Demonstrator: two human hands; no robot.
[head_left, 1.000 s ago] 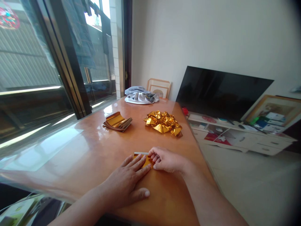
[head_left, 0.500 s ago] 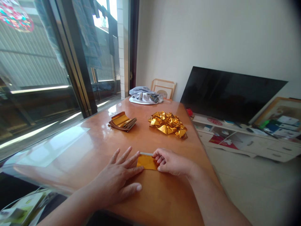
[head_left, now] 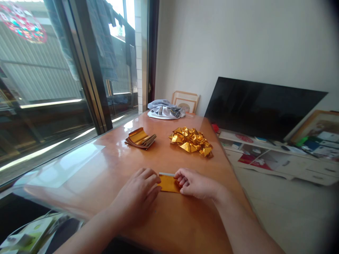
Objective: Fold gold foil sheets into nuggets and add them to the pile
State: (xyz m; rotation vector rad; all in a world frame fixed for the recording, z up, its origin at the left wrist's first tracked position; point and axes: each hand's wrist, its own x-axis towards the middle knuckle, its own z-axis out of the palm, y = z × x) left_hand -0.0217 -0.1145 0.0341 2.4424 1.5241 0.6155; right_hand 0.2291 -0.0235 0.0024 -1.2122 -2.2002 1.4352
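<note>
Pressing gold paper [head_left: 168, 183] flat on table [head_left: 111, 165]; left hand [head_left: 137, 197] fingers curled on it, right hand [head_left: 194, 183] pinching edge.

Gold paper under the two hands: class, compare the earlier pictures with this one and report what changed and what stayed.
The left hand slid off the gold paper and curled its spread fingers at the paper's left edge. The right hand still pins the right end. The sheet stack and folded gold pile lie unmoved.

A sunlit window [head_left: 66, 88], white wall [head_left: 238, 42], leaning television [head_left: 262, 107] and glossy wooden table [head_left: 106, 165].
</note>
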